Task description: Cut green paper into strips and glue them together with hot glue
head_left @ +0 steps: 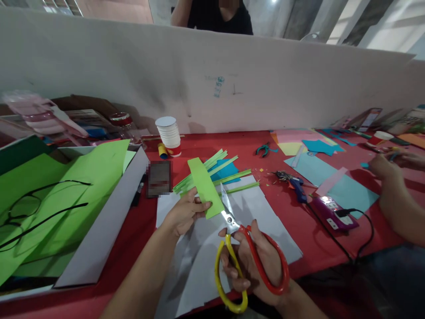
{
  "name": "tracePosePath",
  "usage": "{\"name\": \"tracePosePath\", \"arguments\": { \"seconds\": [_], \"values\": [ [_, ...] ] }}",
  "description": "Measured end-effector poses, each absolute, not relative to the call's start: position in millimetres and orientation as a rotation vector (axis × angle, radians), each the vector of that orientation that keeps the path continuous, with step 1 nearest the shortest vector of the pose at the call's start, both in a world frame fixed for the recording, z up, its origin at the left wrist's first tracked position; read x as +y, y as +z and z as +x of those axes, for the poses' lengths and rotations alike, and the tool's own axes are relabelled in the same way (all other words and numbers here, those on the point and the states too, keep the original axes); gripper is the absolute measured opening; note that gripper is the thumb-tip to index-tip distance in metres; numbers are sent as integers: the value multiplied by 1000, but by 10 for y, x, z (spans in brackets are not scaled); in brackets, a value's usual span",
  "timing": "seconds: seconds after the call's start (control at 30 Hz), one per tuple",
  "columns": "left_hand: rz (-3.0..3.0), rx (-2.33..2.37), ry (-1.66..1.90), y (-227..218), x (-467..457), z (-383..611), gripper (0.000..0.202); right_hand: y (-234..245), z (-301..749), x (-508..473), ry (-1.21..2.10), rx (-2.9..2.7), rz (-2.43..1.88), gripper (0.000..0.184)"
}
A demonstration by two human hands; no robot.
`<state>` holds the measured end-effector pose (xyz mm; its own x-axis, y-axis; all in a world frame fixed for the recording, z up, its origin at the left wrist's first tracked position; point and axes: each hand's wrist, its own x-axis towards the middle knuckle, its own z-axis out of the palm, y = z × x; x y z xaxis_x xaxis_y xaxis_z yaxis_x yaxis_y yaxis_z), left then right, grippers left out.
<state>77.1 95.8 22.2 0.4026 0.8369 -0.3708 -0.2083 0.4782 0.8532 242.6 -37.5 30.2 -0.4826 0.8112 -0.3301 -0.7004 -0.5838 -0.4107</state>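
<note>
Box: a shallow cardboard box (99,221) at far left on the red table (299,235), holding large green sheets (66,195) with a thin black cord (49,208) looped over them.
Cups: a stack of paper cups (169,133) stands near the white partition (199,75), well behind the hands.
Left hand: the left hand (182,215) is closed in a pinch, thumb on top, on the near left edge of the green paper piece (205,188).
Green paper piece: held just above the white sheets (262,208), straight ahead of both hands. Its long axis runs away from the person, the far end leaning left. The left hand touches it; the right hand does not.
Cut strips: narrow green strips (226,168) lie fanned over blue paper (227,173), just behind the held piece.
Scissors: the scissors (229,219) have one yellow and one red handle. The blades lie along the right long edge of the green piece near its near end, tips pointing away from the person. How wide they gape is hard to tell.
Right hand: the right hand (270,261) is wrapped through the handles, nearer the person than the paper and to its right.
Glue gun: a blue glue gun (297,186) and a purple power strip (332,212) lie right of the sheets.
Co-worker: another person's hand (385,170) works at far right, well apart.
</note>
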Motion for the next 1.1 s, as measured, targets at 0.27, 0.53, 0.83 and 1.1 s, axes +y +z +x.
{"name": "tracePosePath", "arguments": {
  "seconds": [0.27, 0.53, 0.83, 1.1],
  "values": [
    [892, 780, 642, 272, 865, 847, 48, 308, 2431, -330, 2077, -282, -650, 67],
    [820, 828, 703, 286, 876, 827, 60, 410, 2549, -256, 1940, -340, -724, 66],
    [933, 947, 677, 311, 922, 780, 74, 519, 3257, -225, 1298, -1020, -1554, 57],
    [1297, 1051, 801, 182, 1031, 746, 56, 439, 3694, -3, 174, -1692, -2576, 45]
  ]
}}
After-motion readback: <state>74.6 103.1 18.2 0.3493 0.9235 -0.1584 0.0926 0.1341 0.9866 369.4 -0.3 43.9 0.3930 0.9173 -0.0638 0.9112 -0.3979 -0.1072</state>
